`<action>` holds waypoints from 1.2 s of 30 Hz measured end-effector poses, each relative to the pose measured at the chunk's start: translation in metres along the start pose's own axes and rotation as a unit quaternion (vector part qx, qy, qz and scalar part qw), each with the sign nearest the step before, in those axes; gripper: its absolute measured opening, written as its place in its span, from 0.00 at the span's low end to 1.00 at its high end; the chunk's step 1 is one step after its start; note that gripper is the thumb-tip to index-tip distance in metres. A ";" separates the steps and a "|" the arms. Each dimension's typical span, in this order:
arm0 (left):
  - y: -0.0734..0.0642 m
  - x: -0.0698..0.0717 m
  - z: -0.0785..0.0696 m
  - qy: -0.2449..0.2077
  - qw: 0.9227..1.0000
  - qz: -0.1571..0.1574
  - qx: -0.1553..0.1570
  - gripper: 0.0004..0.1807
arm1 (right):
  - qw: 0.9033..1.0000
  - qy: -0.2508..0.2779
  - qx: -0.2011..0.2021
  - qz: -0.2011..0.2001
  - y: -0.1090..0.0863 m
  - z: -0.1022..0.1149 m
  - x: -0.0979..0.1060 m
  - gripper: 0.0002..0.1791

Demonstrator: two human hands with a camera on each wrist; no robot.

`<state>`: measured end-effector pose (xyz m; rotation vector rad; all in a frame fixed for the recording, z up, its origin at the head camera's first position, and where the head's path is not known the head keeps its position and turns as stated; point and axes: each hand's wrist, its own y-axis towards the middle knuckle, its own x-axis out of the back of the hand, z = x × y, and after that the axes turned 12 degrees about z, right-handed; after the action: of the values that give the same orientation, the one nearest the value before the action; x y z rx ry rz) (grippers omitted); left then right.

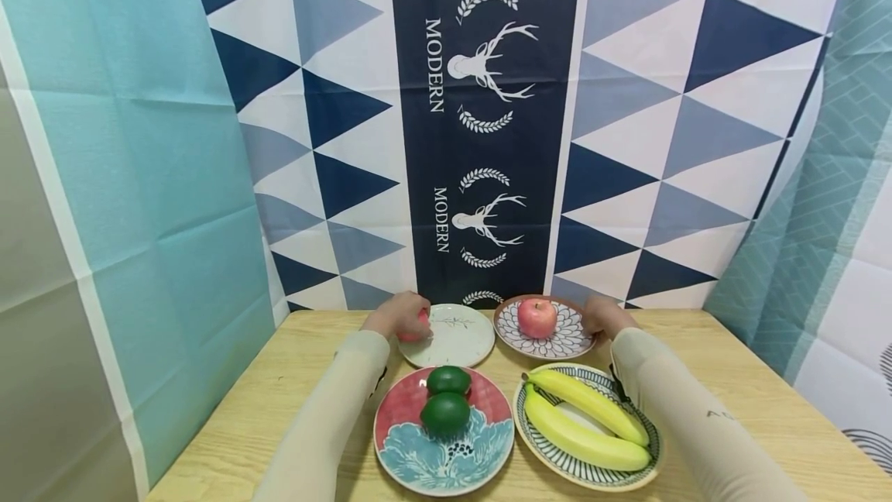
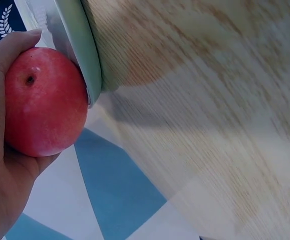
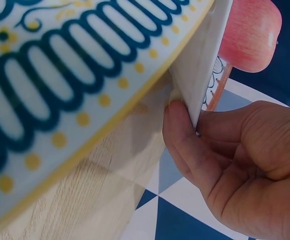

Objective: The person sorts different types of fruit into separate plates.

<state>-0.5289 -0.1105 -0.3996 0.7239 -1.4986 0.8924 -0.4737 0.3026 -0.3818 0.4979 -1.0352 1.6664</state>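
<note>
My left hand (image 1: 396, 314) grips a red apple (image 2: 47, 107) at the left edge of a pale plate (image 1: 460, 343) with a sprig design. In the left wrist view the apple lies against that plate's rim (image 2: 87, 60), and my thumb curls over its side. On the right, my right hand (image 1: 608, 316) pinches the rim of a brown-edged plate (image 1: 560, 342) with a petal pattern. A second apple (image 1: 536, 318) sits on this plate. The right wrist view shows fingers (image 3: 182, 130) under the plate's edge; the plate looks tilted there, but I cannot tell whether it is lifted.
Nearer me, a red and blue flower plate (image 1: 411, 452) holds two dark green fruits (image 1: 446, 413). To its right, two bananas (image 1: 585, 436) lie on a plate with a striped rim (image 1: 526, 436), close to my right sleeve. A patterned curtain (image 1: 488, 138) hangs behind the wooden table (image 1: 279, 386).
</note>
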 end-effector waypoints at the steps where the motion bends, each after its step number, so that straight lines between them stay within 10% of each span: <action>1: 0.000 0.000 0.000 -0.001 1.000 0.001 -0.001 0.15 | 1.000 0.005 -0.007 -0.001 0.000 0.001 0.000 0.05; 36: 0.024 0.058 -0.083 0.054 0.994 -0.017 -0.090 0.17 | 1.000 0.003 -0.002 0.001 -0.001 0.001 0.000 0.01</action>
<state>-0.5137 -0.0242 -0.3437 0.5578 -1.4450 0.7476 -0.4726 0.3019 -0.3812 0.4886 -1.0351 1.6665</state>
